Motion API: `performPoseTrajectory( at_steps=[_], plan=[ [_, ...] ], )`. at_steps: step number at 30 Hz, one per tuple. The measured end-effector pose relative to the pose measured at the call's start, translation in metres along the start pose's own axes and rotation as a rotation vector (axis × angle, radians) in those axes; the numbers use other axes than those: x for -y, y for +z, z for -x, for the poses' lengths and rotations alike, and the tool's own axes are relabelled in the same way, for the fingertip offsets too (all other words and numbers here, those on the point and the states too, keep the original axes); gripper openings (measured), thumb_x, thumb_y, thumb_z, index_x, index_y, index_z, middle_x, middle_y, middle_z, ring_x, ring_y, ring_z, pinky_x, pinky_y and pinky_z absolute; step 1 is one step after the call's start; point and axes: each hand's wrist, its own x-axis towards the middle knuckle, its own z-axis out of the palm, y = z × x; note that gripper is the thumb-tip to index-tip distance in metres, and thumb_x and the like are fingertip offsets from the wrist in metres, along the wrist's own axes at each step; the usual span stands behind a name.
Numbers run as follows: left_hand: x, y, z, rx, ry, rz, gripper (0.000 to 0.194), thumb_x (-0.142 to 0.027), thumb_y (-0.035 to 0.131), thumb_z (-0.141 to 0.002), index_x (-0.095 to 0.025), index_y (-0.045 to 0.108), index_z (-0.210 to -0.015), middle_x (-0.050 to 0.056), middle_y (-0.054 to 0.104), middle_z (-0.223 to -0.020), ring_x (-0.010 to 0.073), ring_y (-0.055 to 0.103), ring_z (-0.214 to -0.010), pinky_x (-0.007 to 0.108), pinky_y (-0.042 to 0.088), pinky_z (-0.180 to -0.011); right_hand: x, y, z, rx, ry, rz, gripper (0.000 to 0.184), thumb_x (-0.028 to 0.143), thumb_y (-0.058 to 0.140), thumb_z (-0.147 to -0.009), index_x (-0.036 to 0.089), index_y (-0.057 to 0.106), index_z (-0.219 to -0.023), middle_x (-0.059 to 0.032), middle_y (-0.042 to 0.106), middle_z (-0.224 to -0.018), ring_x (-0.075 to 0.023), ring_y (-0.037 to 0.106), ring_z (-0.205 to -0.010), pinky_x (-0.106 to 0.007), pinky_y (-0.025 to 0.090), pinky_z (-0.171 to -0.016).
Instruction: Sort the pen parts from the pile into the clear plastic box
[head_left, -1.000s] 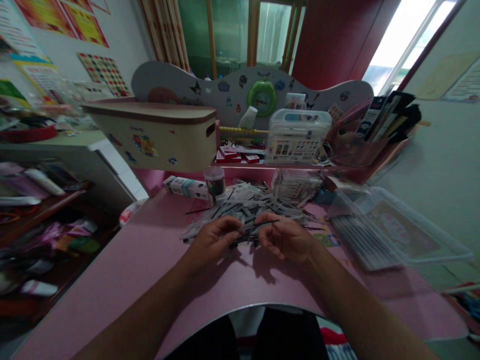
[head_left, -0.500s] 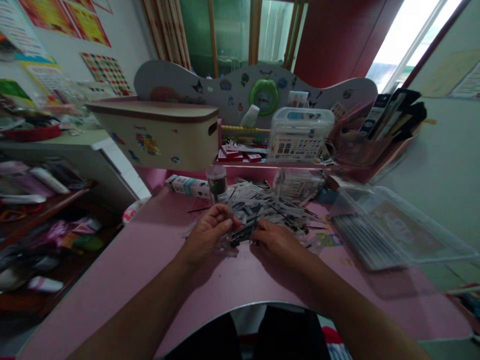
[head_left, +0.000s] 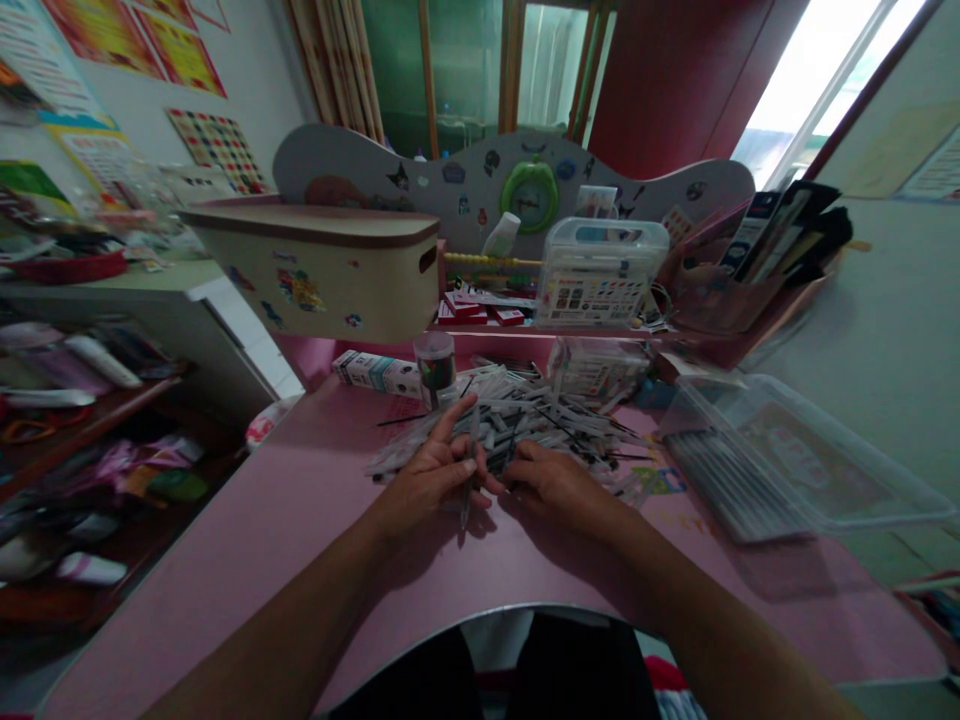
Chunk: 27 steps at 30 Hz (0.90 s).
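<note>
"Spotting any readable writing?"

"Hardly. The printed carton (head_left: 379, 374) is too blurred to read, and it lies beside a lidded tub (head_left: 434, 368)."

"And the hands?"

"The left hand (head_left: 431, 480) pinches one sleeved pen refill (head_left: 466, 490) upright. The right hand (head_left: 559, 488), narrowly curled against the heap of refills (head_left: 525, 425), may hold something; I can't tell. A clear plastic box (head_left: 795, 450) sits further right."

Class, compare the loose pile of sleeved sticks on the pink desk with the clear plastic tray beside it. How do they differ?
The loose pile of sleeved sticks lies heaped and crisscrossed; the clear plastic tray holds darker sticks in neat parallel rows. The left hand and right hand touch the pile, not the tray. Both contain long, thin sticks.
</note>
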Motion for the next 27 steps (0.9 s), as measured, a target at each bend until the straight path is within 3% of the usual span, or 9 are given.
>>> performPoseTrajectory(
  at_steps=[3, 6, 10, 16, 21, 27],
  plan=[
    [0.001, 0.003, 0.001, 0.012, -0.025, 0.019, 0.073, -0.021, 0.064, -0.088, -0.039, 0.029, -0.149, -0.003, 0.060, -0.087, 0.0155, 0.069, -0.059, 0.032, 0.062, -0.051, -0.002, -0.009, -0.004, -0.034, 0.091, -0.324, 0.013, 0.010, 0.059, -0.082, 0.019, 0.067, -0.087, -0.0029, 0.062, -0.091, -0.0148, 0.058, -0.083, -0.027, 0.046, -0.075],
    [0.004, 0.008, 0.003, -0.023, -0.020, 0.024, 0.059, -0.021, 0.064, -0.088, -0.034, 0.040, -0.140, -0.003, 0.059, -0.085, 0.0138, 0.068, -0.061, 0.027, 0.060, -0.052, -0.008, -0.011, -0.006, -0.098, 0.253, -0.761, 0.008, 0.021, 0.062, -0.085, 0.020, 0.062, -0.093, 0.0001, 0.062, -0.082, -0.0121, 0.058, -0.067, -0.024, 0.048, -0.061],
    [0.007, 0.010, 0.005, -0.007, -0.047, 0.010, 0.049, -0.023, 0.065, -0.089, -0.031, 0.047, -0.133, -0.004, 0.056, -0.079, 0.0105, 0.063, -0.058, 0.021, 0.055, -0.048, -0.014, -0.010, -0.007, -0.144, 0.265, -1.077, 0.023, 0.034, 0.073, -0.082, 0.019, 0.062, -0.096, 0.0025, 0.060, -0.072, -0.0097, 0.055, -0.057, -0.022, 0.048, -0.052],
    [0.003, 0.005, 0.002, 0.051, -0.041, -0.163, 0.056, -0.028, 0.066, -0.089, -0.030, 0.041, -0.139, -0.004, 0.062, -0.078, 0.0060, 0.053, -0.049, 0.014, 0.038, -0.044, -0.012, -0.008, -0.008, -0.189, 0.291, -1.104, 0.027, 0.033, 0.077, -0.079, 0.020, 0.059, -0.095, 0.0045, 0.061, -0.066, -0.0094, 0.057, -0.054, -0.021, 0.048, -0.050],
    [0.000, 0.007, 0.003, -0.015, -0.051, -0.410, 0.014, -0.025, 0.061, -0.088, -0.019, 0.062, -0.101, 0.002, 0.066, -0.087, 0.0095, 0.060, -0.063, 0.020, 0.045, -0.055, -0.006, -0.007, -0.009, -0.268, 0.304, -0.955, 0.017, 0.024, 0.073, -0.076, 0.020, 0.059, -0.086, 0.0047, 0.060, -0.065, -0.0093, 0.056, -0.054, -0.021, 0.047, -0.052],
    [-0.001, 0.013, 0.004, -0.076, 0.077, -0.665, 0.018, -0.021, 0.055, -0.089, -0.019, 0.069, -0.099, 0.004, 0.069, -0.090, 0.0163, 0.064, -0.079, 0.026, 0.051, -0.069, 0.000, -0.009, -0.008, -0.322, 0.241, -0.731, 0.009, 0.021, 0.066, -0.077, 0.021, 0.063, -0.086, 0.0020, 0.060, -0.070, -0.0114, 0.055, -0.061, -0.023, 0.045, -0.057]
  ],
)
